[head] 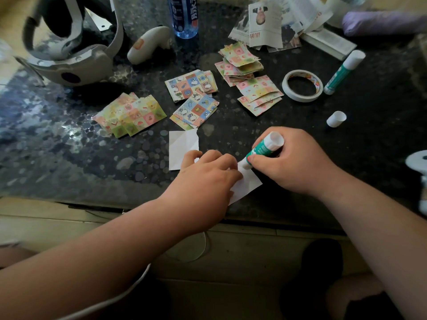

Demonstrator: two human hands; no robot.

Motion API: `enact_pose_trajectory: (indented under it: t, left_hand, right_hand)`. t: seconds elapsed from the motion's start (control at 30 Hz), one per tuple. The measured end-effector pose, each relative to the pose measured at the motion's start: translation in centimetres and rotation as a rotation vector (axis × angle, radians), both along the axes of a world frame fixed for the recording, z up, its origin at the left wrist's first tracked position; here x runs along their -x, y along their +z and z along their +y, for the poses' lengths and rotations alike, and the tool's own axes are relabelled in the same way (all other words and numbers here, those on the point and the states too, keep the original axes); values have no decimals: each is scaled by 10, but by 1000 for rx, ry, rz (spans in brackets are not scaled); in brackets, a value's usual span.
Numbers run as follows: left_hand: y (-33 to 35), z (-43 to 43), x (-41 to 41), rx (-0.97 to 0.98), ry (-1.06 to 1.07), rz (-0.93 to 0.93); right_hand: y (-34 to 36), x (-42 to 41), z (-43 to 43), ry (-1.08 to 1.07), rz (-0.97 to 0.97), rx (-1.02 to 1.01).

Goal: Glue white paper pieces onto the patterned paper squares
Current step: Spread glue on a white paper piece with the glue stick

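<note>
My right hand [293,165] grips a green and white glue stick [265,147], its tip down on a white paper piece [247,185] near the table's front edge. My left hand [205,181] presses that piece flat and hides much of it. A second white paper piece [182,146] lies just to the left, partly under my left fingers. Patterned paper squares lie in several piles beyond: a yellow-green pile [131,114] at left, two blue cartoon piles [194,98] in the middle, pink-green piles [249,75] at right.
The glue cap [336,118] lies right of my hands. A tape roll [302,85] and a second glue stick [344,71] sit further back right. A headset [71,49], controller [147,43], water bottle [184,17] and newspapers [272,24] line the dark stone table's [57,146] far side.
</note>
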State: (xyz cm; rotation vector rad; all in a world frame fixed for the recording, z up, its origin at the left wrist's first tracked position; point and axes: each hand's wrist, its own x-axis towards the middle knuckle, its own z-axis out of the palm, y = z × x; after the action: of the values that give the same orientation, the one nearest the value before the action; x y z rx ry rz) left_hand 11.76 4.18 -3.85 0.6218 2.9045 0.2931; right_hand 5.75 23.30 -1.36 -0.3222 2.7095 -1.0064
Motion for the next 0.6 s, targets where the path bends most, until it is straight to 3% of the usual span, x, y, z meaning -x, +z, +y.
enact_pose_trajectory:
  t: [0.6]
  left_hand:
    - [-1,2,-2,-10,37,1]
  right_hand:
    - [-3,1,-5,49,-27,-50]
